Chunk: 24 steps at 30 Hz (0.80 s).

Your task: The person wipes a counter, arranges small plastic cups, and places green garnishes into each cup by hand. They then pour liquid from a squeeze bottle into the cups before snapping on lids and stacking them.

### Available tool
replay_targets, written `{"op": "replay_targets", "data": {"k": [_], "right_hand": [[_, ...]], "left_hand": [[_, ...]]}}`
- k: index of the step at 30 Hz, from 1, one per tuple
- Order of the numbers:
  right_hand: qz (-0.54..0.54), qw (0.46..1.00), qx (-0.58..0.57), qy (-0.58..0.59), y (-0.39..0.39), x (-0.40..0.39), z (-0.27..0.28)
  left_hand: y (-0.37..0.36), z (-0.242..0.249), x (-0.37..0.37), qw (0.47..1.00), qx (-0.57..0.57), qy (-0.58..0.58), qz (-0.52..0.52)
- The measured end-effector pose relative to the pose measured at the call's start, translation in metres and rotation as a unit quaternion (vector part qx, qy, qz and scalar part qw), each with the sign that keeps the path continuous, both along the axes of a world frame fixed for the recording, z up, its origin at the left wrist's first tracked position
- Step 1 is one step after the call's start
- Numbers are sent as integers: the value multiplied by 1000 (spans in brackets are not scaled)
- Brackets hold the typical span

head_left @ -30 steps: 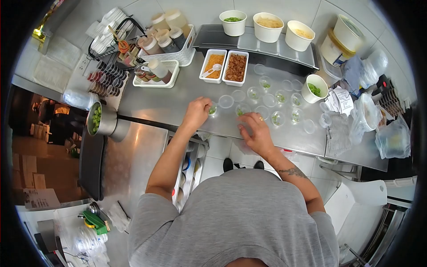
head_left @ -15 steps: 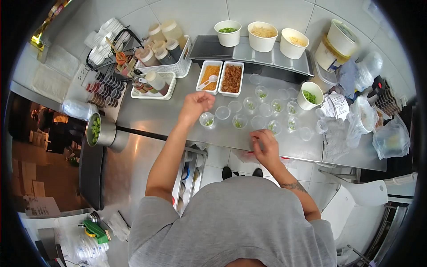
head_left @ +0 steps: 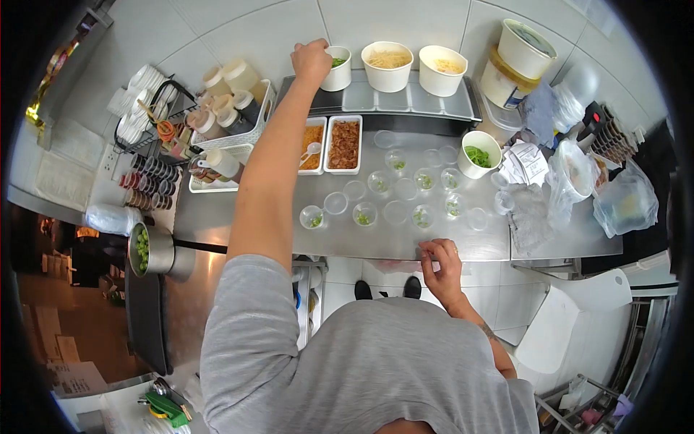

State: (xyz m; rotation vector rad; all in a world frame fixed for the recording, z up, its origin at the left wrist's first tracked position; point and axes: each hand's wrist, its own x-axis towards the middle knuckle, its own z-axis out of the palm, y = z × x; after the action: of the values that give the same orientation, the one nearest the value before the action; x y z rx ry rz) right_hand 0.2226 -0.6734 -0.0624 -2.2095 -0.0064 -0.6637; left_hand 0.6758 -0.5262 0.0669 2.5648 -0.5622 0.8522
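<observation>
My left hand (head_left: 311, 61) reaches to the back shelf and covers the left part of a white paper tub (head_left: 337, 78) of chopped green onion. Its fingers are curled, and their tips are hidden, so what they hold does not show. By the counter's front edge is my right hand (head_left: 441, 264), fingers loosely bent, thumb apart from them, nothing visible in it. Several small clear plastic cups stand between the hands. Some contain bits of green, such as one cup (head_left: 311, 217) at the left and another cup (head_left: 365, 213) nearby; others look bare.
Tubs of pale shreds (head_left: 387, 69) and yellow bits (head_left: 442, 70) share the shelf. Below are trays of orange (head_left: 312, 148) and brown (head_left: 343, 145) toppings. A tub of greens (head_left: 480, 154) stands right, squeeze bottles (head_left: 231, 108) left. A white chair (head_left: 557, 318) is at right.
My left hand has gone from beside the leftmost cup up to the green-onion tub on the shelf. My right hand has drawn back slightly toward me. The camera view has shifted.
</observation>
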Motion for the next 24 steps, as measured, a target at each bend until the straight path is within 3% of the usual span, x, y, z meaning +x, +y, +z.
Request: {"op": "replay_targets", "data": {"k": [1,4,10,13,16,18,20,24], "right_hand": [[-6,1000,-10,-9,-2,0,2],[-28,999,-30,-31,-10,4,10],[-63,996,-47,-40,-27,32,21],[-62,994,-81,-49,-36,63,29],[-40,993,-103,-41,-39,108,30],[-12,990,-130,-50,-36,144,21],[-2,985,-173,-12,-27,174,16],[15,956,-285,68,-21,201,4]], "left_hand": [[-3,2,0,995,91,10,24],[-9,-4,9,999,19,27,-18],[-8,6,8,976,193,92,-30],[-4,6,-9,991,112,-62,-34],[-11,17,-38,998,67,14,-7],[-13,7,-65,984,90,121,-96],[-15,-7,-96,937,161,222,-215],[-31,-49,-130,886,346,148,-272]]}}
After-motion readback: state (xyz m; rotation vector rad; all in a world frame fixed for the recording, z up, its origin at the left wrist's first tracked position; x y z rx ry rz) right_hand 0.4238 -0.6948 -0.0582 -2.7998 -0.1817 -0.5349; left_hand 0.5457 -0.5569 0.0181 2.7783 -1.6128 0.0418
